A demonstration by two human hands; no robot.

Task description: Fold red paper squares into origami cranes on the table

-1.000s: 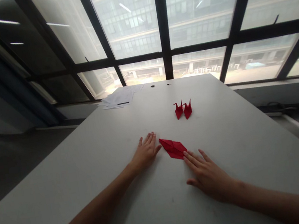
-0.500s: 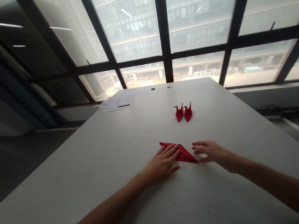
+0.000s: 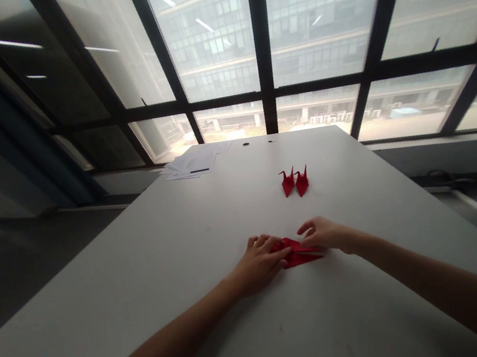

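A folded piece of red paper (image 3: pixel 295 259) lies on the white table, with two narrow points toward the right and a slit between them. My left hand (image 3: pixel 259 264) is on its left end, fingers bent over it and gripping it; that end is mostly hidden. Over the upper right point is my right hand (image 3: pixel 325 234), its fingertips parted and close to the paper; whether they touch it is unclear. Beyond the hands, two red origami cranes (image 3: pixel 288 184) stand side by side.
Loose white paper sheets (image 3: pixel 193 161) with a dark pen-like strip (image 3: pixel 200 170) lie at the table's far left. The white table (image 3: pixel 165 262) reaches to large framed windows. A cable hole (image 3: pixel 246 144) sits near its far edge.
The red paper has turned so that its points face right, and its slit has spread. My left fingers have gone from flat to bent around it. My right hand has moved over its edge.
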